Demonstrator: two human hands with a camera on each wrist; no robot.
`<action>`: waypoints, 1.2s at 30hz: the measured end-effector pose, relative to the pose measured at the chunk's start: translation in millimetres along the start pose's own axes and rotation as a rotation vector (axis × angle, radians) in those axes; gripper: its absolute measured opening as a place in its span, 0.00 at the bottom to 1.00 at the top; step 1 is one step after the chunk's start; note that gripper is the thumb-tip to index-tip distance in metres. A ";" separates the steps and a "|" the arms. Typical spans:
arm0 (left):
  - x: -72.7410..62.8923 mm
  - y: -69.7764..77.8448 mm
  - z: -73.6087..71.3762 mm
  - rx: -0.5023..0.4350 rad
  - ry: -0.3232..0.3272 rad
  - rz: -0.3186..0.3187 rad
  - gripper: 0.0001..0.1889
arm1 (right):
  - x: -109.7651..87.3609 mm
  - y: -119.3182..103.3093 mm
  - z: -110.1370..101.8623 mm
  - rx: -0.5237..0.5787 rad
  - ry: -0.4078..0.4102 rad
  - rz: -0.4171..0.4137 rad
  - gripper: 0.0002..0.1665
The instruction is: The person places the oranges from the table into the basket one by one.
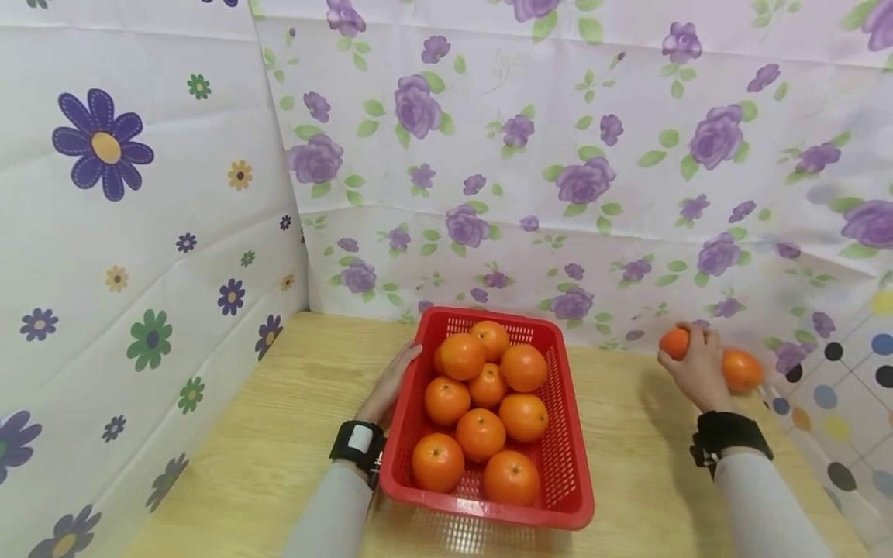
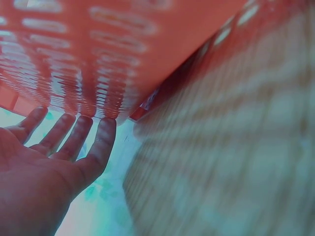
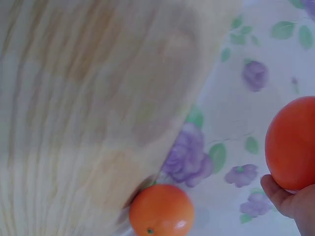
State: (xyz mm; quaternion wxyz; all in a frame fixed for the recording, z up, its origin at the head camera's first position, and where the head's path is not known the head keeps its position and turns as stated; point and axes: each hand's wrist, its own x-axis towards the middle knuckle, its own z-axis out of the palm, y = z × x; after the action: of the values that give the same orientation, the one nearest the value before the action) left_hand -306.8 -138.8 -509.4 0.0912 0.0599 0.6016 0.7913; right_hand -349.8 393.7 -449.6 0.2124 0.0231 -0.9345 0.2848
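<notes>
A red plastic basket (image 1: 577, 465) with slotted sides holds several oranges (image 1: 481, 435). My left hand (image 1: 387, 385) is at the basket's left side; in the left wrist view its fingers (image 2: 104, 142) are extended, with the tips against the slotted wall. To the right, my right hand (image 1: 700, 370) grips an orange (image 3: 291, 142), raised off the table by the back wall. Part of that orange is hidden by the hand. Another orange (image 1: 741, 370) lies on the table just right of this hand, and it shows low in the right wrist view too.
The basket stands on a pale wooden table (image 1: 279, 434). Flower-printed sheets hang behind the table (image 1: 502, 170) and on its left (image 1: 139, 256). A dotted sheet (image 1: 840, 403) borders the right edge.
</notes>
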 end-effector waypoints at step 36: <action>-0.7 -1.5 -0.6 -0.018 -0.007 0.000 0.33 | -25.7 -113.3 -16.7 0.307 -0.001 -0.093 0.38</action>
State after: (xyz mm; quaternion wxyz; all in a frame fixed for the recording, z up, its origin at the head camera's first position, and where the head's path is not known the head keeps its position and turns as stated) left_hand -306.1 -139.1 -511.0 0.0940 0.0620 0.5942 0.7964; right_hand -301.4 306.0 -388.4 0.2187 0.0989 -0.8780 0.4142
